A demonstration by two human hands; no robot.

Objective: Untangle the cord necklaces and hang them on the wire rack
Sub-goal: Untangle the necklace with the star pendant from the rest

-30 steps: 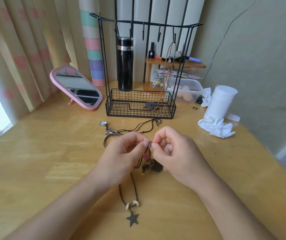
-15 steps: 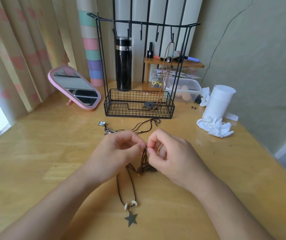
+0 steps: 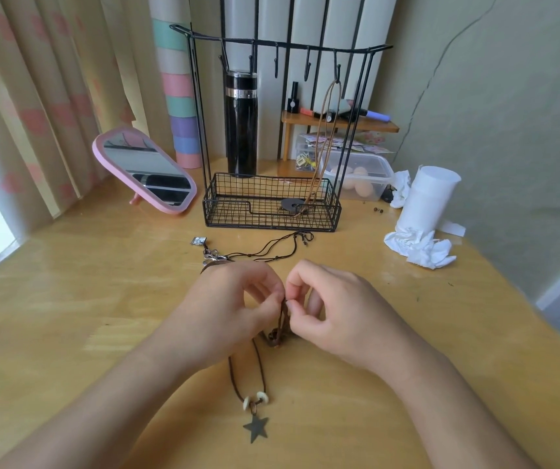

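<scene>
Both hands have sunk slightly toward the counter [image 3: 68, 316], hiding more of the knot [image 3: 273, 337]. The left hand [image 3: 227, 309] and right hand [image 3: 339, 316] each pinch the brown cords [image 3: 284, 316] between thumb and forefinger, fingertips nearly touching, with a star pendant [image 3: 255, 428] trailing toward the person. Black cords [image 3: 271, 253] lie just before the rack [image 3: 271, 211], where one tan necklace [image 3: 322, 137] hangs from an end hook.

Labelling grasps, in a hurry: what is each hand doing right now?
Left hand: closed, pinching the tangled brown cord.
Right hand: closed, pinching the same cord.
</scene>
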